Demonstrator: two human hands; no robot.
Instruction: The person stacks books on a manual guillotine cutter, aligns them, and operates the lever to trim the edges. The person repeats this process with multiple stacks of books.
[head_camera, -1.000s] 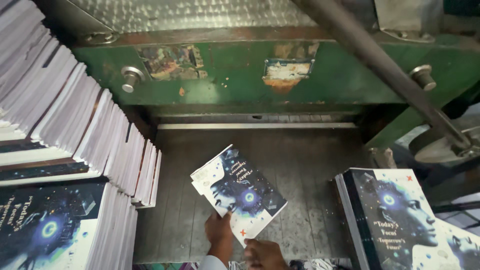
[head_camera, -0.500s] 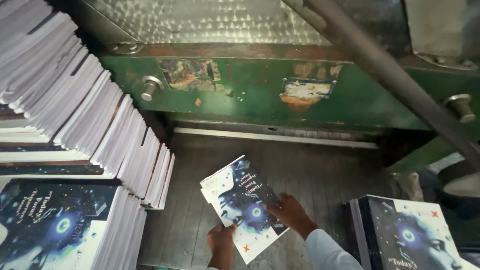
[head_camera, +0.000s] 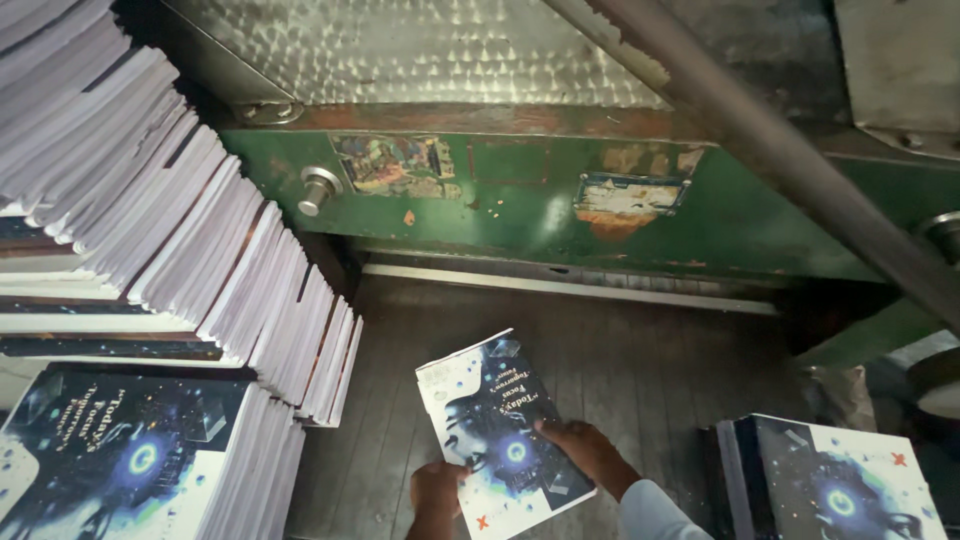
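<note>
Paperback book (head_camera: 500, 425) lies flat on the dark metal tabletop (head_camera: 650, 370) before the green cutter (head_camera: 560, 200). Left hand (head_camera: 437, 492) pinches its lower edge; right hand (head_camera: 585, 452) presses fingers (head_camera: 548, 430) spread on the cover, steadying it. Fanned stacks (head_camera: 200, 240) left, another stack (head_camera: 830, 480) right.

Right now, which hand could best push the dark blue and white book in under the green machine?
Probably the right hand: it lies flat on the book's cover, toward the green machine. The left hand only grips the near bottom edge.
</note>
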